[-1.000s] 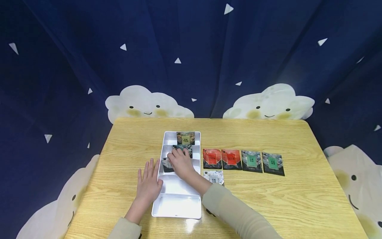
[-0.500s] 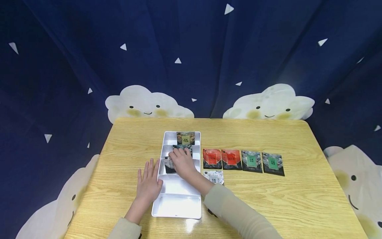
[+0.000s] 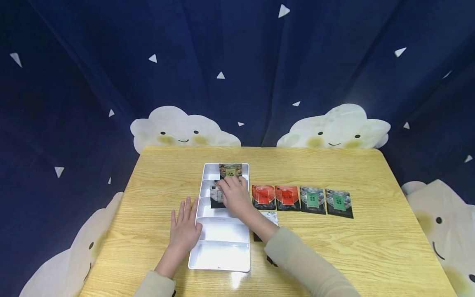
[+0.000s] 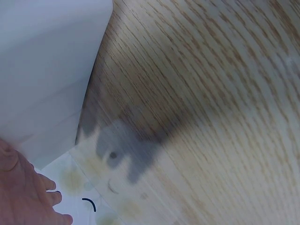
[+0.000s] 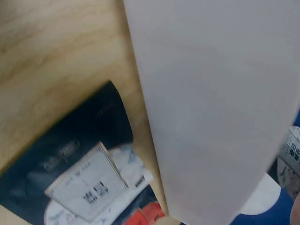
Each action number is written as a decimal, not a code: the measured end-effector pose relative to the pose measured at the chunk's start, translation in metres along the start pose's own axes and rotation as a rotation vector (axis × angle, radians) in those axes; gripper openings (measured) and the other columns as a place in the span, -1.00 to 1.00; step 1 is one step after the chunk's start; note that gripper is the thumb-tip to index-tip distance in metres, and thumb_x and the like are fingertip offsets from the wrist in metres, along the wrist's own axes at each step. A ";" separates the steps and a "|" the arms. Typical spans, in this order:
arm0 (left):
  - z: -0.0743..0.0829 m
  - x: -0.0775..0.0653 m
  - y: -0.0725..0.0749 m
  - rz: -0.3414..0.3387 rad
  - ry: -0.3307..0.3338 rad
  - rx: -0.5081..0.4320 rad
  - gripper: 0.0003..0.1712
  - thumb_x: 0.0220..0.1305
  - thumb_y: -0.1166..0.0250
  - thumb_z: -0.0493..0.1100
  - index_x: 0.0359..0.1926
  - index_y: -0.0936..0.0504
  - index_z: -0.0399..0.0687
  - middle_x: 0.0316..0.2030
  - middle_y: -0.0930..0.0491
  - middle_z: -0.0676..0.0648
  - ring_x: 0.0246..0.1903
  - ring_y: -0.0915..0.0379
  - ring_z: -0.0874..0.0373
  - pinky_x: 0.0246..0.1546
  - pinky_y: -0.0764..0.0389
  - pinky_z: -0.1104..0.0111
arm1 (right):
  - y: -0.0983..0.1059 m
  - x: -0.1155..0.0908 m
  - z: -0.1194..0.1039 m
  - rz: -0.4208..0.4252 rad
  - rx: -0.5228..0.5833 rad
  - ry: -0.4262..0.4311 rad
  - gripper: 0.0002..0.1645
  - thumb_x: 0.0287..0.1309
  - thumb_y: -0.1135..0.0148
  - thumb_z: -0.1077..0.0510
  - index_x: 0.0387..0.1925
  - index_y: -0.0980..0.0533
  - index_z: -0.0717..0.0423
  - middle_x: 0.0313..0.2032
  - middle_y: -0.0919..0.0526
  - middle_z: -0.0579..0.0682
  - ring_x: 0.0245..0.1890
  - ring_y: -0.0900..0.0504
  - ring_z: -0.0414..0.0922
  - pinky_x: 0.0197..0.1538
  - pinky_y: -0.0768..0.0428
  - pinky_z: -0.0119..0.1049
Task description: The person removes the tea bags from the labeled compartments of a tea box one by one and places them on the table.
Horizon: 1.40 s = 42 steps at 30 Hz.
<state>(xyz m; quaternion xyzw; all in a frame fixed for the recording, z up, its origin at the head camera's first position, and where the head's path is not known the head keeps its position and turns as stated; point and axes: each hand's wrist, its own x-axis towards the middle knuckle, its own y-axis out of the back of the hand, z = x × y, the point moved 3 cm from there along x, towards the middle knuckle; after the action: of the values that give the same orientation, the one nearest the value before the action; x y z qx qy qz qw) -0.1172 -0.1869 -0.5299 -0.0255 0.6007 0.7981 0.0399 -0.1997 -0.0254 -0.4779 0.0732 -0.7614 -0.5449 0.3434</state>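
While the left hand (image 3: 185, 231) sits flat-ish against the near-left side of the white five-compartment tray (image 3: 219, 255), its fingers are straight and a bit spread, with the thumb right at the rim. That's the head view. The right hand (image 3: 234, 197) is over the tray with its fingers curled, pinching a white-labelled sachet (image 3: 216, 197) that lies across the divider between the second and third compartments from the far end. Can't tell if the sachet touches the divider, and the thumb's exact grip is hidden. A gold-labelled sachet (image 3: 231, 171) leans in the farthest compartment. Right of the tray there's a neat row on the wooden table (image 3: 334, 255): two red sachets (image 3: 263, 197), then two green-labelled sachets (image 3: 313, 200). A spare white sachet (image 3: 272, 216) is partly under the right forearm.

Left wrist cam: mostly table grain plus a hand-shaped shadow, the tray's outer wall upper left, some fingertips (image 4: 55, 198) poking out bottom left, slightly apart.

Right wrist cam: tray wall takes up the middle, the spare white sachet lies just beside it with a bit of red peeking out below. The pinched sachet is cut off at the right edge, next to a blurry bit of finger, so no telling the grip from here.
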 end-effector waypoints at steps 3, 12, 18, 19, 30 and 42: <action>0.000 0.000 0.000 -0.001 0.001 0.000 -0.22 0.21 0.06 -0.12 0.42 0.11 -0.13 0.40 0.21 -0.26 0.37 0.33 -0.18 0.29 0.33 -0.11 | 0.009 0.001 0.006 0.050 0.035 -0.015 -0.86 0.23 -0.05 0.08 -0.24 -0.51 -0.03 -0.32 -0.50 -0.11 -0.24 -0.45 -0.13 0.00 -0.34 -0.10; 0.001 0.000 0.000 -0.009 0.009 -0.012 -0.22 0.20 0.06 -0.13 0.42 0.12 -0.11 0.41 0.23 -0.25 0.37 0.34 -0.17 0.29 0.34 -0.11 | 0.035 -0.003 0.028 0.178 0.104 -0.068 -0.87 0.22 -0.06 0.13 -0.31 -0.53 0.03 -0.38 -0.47 -0.07 -0.31 -0.42 -0.08 -0.07 -0.31 -0.05; 0.002 0.000 0.002 -0.015 0.011 -0.021 -0.22 0.21 0.06 -0.13 0.42 0.12 -0.12 0.40 0.22 -0.25 0.38 0.37 -0.16 0.29 0.35 -0.10 | 0.047 -0.019 0.049 0.214 0.142 -0.142 -0.90 0.21 -0.06 0.19 -0.34 -0.51 0.06 -0.41 -0.45 -0.05 -0.32 -0.41 -0.05 -0.06 -0.27 -0.01; 0.002 0.000 0.002 -0.016 0.010 -0.019 -0.22 0.21 0.06 -0.13 0.42 0.12 -0.12 0.40 0.22 -0.25 0.38 0.38 -0.15 0.29 0.35 -0.11 | 0.048 -0.022 0.052 0.215 0.144 -0.156 -0.90 0.20 -0.06 0.20 -0.35 -0.51 0.07 -0.41 -0.44 -0.04 -0.32 -0.40 -0.04 -0.06 -0.26 -0.01; 0.002 0.000 0.001 -0.017 0.010 -0.006 -0.22 0.21 0.06 -0.13 0.42 0.13 -0.12 0.40 0.24 -0.25 0.38 0.41 -0.15 0.29 0.33 -0.11 | 0.045 -0.068 0.100 0.193 0.108 -0.287 -0.90 0.18 -0.04 0.25 -0.38 -0.49 0.09 -0.41 -0.45 -0.01 -0.31 -0.41 0.02 -0.07 -0.22 0.03; 0.001 0.000 -0.001 -0.007 0.016 0.002 -0.22 0.21 0.06 -0.13 0.42 0.11 -0.13 0.41 0.23 -0.25 0.38 0.34 -0.17 0.29 0.32 -0.11 | 0.031 -0.120 0.135 0.096 0.068 -0.357 -0.92 0.14 -0.06 0.26 -0.43 -0.47 0.09 -0.40 -0.47 0.01 -0.28 -0.40 0.04 -0.03 -0.21 0.08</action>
<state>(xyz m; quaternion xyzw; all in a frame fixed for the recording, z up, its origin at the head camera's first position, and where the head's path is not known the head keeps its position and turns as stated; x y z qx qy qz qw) -0.1171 -0.1855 -0.5302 -0.0338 0.6018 0.7971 0.0380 -0.1826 0.1498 -0.5269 -0.0495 -0.8308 -0.5063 0.2259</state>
